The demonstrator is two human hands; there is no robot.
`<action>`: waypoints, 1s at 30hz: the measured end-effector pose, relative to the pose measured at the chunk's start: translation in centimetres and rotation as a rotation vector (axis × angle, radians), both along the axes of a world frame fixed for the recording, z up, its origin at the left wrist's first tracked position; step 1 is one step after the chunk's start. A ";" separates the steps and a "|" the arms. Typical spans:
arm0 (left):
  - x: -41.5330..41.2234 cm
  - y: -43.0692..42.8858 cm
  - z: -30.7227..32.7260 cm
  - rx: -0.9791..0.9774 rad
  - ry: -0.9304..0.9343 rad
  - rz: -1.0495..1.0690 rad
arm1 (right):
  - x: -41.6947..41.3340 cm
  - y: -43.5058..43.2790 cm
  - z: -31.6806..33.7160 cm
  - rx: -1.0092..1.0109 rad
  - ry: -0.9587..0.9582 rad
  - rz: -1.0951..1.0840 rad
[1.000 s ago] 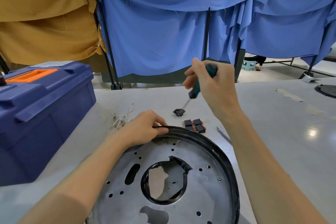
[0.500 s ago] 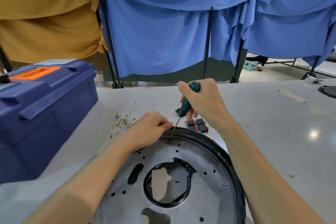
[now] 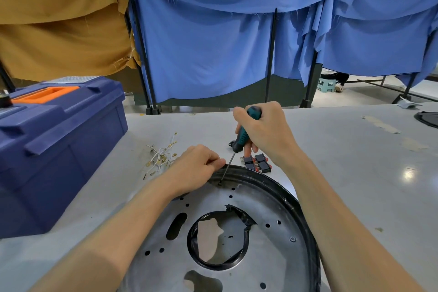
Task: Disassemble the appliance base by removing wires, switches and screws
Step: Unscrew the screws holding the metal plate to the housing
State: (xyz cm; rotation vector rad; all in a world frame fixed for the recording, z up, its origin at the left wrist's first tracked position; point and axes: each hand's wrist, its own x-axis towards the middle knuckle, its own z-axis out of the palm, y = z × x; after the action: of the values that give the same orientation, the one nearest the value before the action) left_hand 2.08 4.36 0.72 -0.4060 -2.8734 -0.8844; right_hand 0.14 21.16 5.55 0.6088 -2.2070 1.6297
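Observation:
The round appliance base (image 3: 272,251), a grey metal plate with a black rim and a central hole, lies on the table in front of me. My left hand (image 3: 194,168) grips its far rim with curled fingers. My right hand (image 3: 263,130) holds a green-handled screwdriver (image 3: 241,137) upright, its tip set on a screw (image 3: 220,183) near the far rim. Another screw (image 3: 293,239) sits on the plate's right side. Removed white wires (image 3: 161,156) lie left of the base, and black switches (image 3: 257,163) lie just beyond it.
A blue toolbox (image 3: 54,144) with an orange handle stands at the left. A small black part (image 3: 233,143) lies behind the screwdriver. Another black round base (image 3: 429,117) sits at the table's far right edge. Blue and brown cloths hang behind the table.
My right hand came down from above the table and set the screwdriver tip onto the screw at the far rim. My left hand kept its grip on the rim.

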 end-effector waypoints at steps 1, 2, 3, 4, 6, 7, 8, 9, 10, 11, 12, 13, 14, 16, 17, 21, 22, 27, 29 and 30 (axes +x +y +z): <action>0.0 0.0 0.0 0.000 0.001 0.002 | 0.0 0.0 0.0 -0.002 -0.001 0.000; 0.0 0.0 0.0 0.000 0.003 0.002 | 0.0 0.0 0.0 -0.003 -0.003 0.000; 0.0 0.0 0.0 0.002 0.004 0.000 | 0.0 0.0 -0.1 -0.005 -0.005 0.000; 0.0 0.0 0.0 0.004 0.004 -0.001 | 0.0 0.0 -0.1 -0.007 -0.007 0.000; 0.0 -0.1 0.0 0.007 0.004 -0.002 | -0.1 0.0 -0.1 -0.005 -0.007 0.000; 0.0 -0.1 -0.1 0.011 0.004 -0.004 | -0.1 0.0 -0.2 -0.001 -0.007 0.001; 0.0 -0.1 -0.1 0.013 0.005 -0.007 | -0.1 0.0 -0.1 0.002 -0.006 0.005; 0.0 -0.1 0.0 0.013 0.008 -0.009 | 0.0 0.0 -0.1 0.005 -0.006 0.009; 0.0 -0.1 0.0 0.011 0.010 -0.011 | 0.0 0.0 -0.1 0.008 -0.007 0.014; 0.0 -0.1 0.0 0.009 0.010 -0.012 | 0.0 0.1 0.0 0.014 -0.010 0.022; 0.0 0.0 0.1 0.008 0.006 -0.011 | 0.1 0.0 0.1 0.023 -0.013 0.031; 0.1 0.0 0.1 0.008 -0.001 -0.009 | 0.1 0.0 0.1 0.034 -0.014 0.045; 0.1 0.0 0.1 0.011 -0.011 -0.007 | 0.2 -0.2 0.2 0.048 -0.009 0.060; 0.3 0.1 0.1 0.041 -0.020 -0.001 | 0.4 -0.6 0.4 0.078 -0.002 0.092; 0.5 0.2 0.3 0.092 -0.019 -0.004 | 0.4 -0.8 0.4 0.090 -0.008 0.109; 0.9 0.3 1.7 0.631 -0.049 -0.083 | 0.5 -1.3 0.5 0.243 -0.006 0.085; 1.0 0.1 1.9 0.740 -0.060 -0.109 | 0.5 -1.4 0.4 0.253 -0.002 0.092; 1.5 0.0 2.4 0.871 -0.152 -0.238 | 0.1 -1.4 0.5 0.274 0.006 0.082; 1.5 0.3 2.3 0.887 -0.144 -0.251 | 0.1 -1.3 0.5 0.286 -0.026 0.091; 1.5 0.5 2.3 0.882 -0.132 -0.242 | 0.1 -1.2 0.5 0.282 -0.038 0.101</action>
State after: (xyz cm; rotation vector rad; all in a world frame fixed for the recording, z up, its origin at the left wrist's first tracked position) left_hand 3.56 4.84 2.99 -0.5886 -2.2169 -2.1149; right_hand 0.26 19.93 6.05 0.7802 -2.4933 1.3951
